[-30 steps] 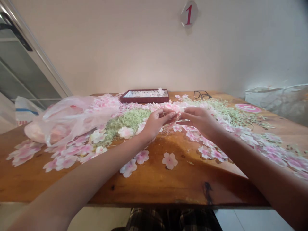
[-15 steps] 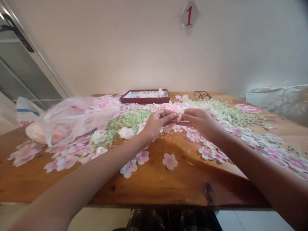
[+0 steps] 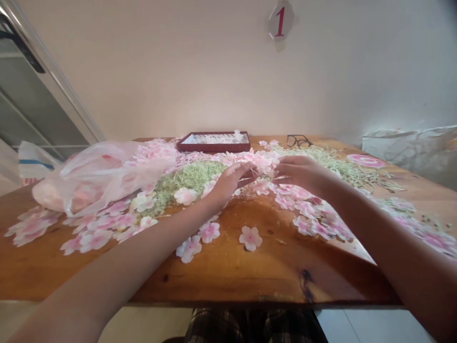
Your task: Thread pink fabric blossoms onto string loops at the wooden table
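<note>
Over the middle of the table, my left hand [image 3: 235, 180] has its thumb and fingers closed on a thin pale stem at the edge of the pink fabric blossoms. My right hand [image 3: 303, 172] is just to the right, its fingers stretched out and apart beside the pink blossoms [image 3: 263, 161]; its fingertips are partly lost against the petals. A single pale pink fabric flower [image 3: 250, 238] lies flat on the wood in front of the hands. Left of my left hand is a heap of fine light-green plastic pieces [image 3: 185, 183].
A clear plastic bag [image 3: 96, 174] of pink petals sits at the left. Behind are a dark red tray [image 3: 214, 148] and black-rimmed glasses [image 3: 299, 141]. Green stems [image 3: 342, 166], a pink round disc [image 3: 366, 160] and more flowers [image 3: 319, 221] spread over the right of the wooden table [image 3: 228, 281].
My hands have drawn apart: they met at a pink blossom before, and now a gap shows between them. The right fingers have spread. The view has shifted slightly.
</note>
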`<state>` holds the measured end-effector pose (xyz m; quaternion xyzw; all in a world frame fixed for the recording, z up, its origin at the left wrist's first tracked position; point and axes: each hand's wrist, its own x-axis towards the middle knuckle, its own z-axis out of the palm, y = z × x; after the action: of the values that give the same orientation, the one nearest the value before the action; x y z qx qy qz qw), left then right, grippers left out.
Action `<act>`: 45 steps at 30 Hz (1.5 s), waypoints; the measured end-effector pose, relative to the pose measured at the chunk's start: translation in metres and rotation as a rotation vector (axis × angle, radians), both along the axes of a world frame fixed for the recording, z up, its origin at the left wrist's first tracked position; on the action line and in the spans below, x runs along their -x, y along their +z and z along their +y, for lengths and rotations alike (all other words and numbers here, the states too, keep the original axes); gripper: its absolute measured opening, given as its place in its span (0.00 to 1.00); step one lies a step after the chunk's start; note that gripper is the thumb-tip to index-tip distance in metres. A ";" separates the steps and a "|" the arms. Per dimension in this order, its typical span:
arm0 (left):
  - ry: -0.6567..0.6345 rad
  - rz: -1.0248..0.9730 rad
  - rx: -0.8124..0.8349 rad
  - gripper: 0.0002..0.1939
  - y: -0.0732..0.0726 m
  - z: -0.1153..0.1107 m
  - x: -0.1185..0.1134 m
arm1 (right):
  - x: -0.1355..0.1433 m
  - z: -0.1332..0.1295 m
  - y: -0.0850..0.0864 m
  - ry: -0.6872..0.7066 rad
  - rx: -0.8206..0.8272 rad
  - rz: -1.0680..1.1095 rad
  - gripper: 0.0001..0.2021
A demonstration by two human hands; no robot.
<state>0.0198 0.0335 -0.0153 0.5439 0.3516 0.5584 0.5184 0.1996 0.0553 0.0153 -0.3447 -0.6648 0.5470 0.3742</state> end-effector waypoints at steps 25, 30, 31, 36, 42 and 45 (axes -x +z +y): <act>0.126 0.195 0.064 0.17 -0.009 0.005 0.012 | 0.035 -0.044 -0.012 0.315 -0.530 -0.561 0.09; 0.152 0.138 -0.025 0.14 -0.009 0.009 0.012 | 0.026 -0.029 -0.001 -0.079 -0.319 -0.386 0.13; 0.150 0.135 -0.031 0.14 -0.008 0.010 0.012 | 0.024 -0.027 0.000 -0.131 -0.285 -0.370 0.14; 0.125 0.154 -0.044 0.14 -0.004 0.008 0.012 | 0.008 -0.012 -0.001 -0.287 -0.235 -0.381 0.17; 0.096 0.315 -0.068 0.14 -0.003 0.007 0.012 | -0.009 0.010 -0.008 -0.435 -0.296 -0.466 0.18; 0.123 0.397 -0.085 0.15 -0.004 0.008 0.012 | -0.010 0.018 -0.016 -0.286 -0.418 -0.555 0.14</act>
<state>0.0074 0.0417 -0.0197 0.6419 0.4555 0.4855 0.3804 0.2093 0.0733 -0.0002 -0.4854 -0.7833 0.2277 0.3147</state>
